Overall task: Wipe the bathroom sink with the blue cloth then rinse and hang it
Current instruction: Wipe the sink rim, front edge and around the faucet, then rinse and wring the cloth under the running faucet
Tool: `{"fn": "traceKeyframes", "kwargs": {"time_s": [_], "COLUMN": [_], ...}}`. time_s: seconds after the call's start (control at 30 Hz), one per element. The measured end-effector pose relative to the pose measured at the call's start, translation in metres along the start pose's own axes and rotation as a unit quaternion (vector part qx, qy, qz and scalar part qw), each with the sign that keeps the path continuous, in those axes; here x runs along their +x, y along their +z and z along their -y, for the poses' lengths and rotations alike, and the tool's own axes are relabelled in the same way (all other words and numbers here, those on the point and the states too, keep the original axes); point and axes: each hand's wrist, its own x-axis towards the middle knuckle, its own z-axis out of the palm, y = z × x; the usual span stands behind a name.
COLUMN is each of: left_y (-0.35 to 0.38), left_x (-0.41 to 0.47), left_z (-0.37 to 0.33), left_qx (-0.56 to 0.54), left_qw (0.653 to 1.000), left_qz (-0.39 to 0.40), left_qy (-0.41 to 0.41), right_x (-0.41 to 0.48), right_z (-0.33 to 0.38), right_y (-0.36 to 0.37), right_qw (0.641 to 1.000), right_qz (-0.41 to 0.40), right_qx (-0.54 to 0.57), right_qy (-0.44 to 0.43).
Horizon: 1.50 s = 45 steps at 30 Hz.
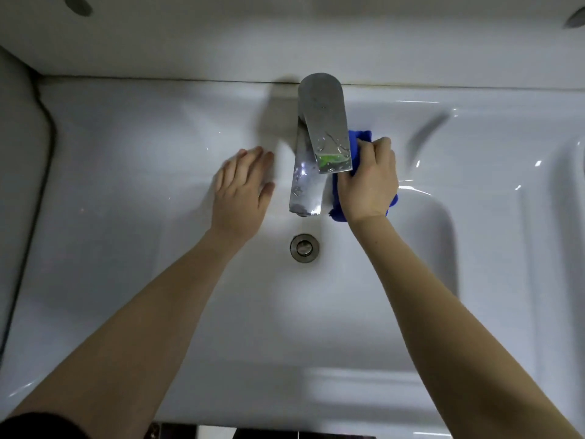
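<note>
The white bathroom sink (133, 280) fills the view from above. My right hand (368, 182) is shut on the blue cloth (359, 142), pressing it against the sink's back slope just right of the chrome tap (326, 134). Most of the cloth is hidden under my hand; blue edges show above the fingers and below the wrist. My left hand (242, 188) lies flat with fingers apart on the sink's back slope, left of the spout (305, 185). It holds nothing. The round metal drain (304, 247) sits below the spout. No water runs from the tap.
A white wall or backsplash (285, 36) rises behind the sink. The sink's right ledge (544, 201) and left rim (28, 185) bound the basin. A dark seam runs along the left edge. Water drops sit on the tap handle.
</note>
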Motion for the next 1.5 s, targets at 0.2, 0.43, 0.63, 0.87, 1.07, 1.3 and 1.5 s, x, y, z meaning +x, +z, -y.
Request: {"fn": "traceKeyframes", "kwargs": {"time_s": [0.2,0.43,0.63,0.87,1.07,1.3,1.5], "left_y": [-0.003,-0.001,-0.042,-0.152,-0.186,-0.171,-0.169], "left_x": [0.001,-0.001,0.014,-0.008,-0.018,0.011,0.030], "left_z": [0.001,-0.005,-0.006,-0.051,-0.115,-0.141,-0.153], "left_qx": [-0.009,-0.013,-0.045,-0.275,-0.553,-0.671,-0.649], "left_qw": [1.000,1.000,0.983,0.939,0.774,0.622,0.627], "left_qz": [0.012,0.020,0.177,0.095,0.100,0.121,0.056], "left_qy": [-0.005,-0.021,-0.020,-0.185,-0.292,-0.385,-0.427], "right_x": [0.007,-0.011,-0.049,-0.100,-0.116,-0.132,-0.130], "right_z": [-0.055,-0.014,-0.011,-0.001,0.014,0.008,-0.003], "right_y": [-0.042,-0.017,-0.054,-0.172,-0.221,-0.220,-0.216], "right_qw": [0.998,0.998,0.978,0.930,0.876,0.857,0.850], "right_qz": [0.011,0.024,0.162,0.120,0.061,0.074,0.078], "right_qx": [-0.061,-0.003,0.103,0.282,0.401,0.409,0.418], "right_qy": [0.009,0.057,0.085,0.204,0.261,0.303,0.309]}}
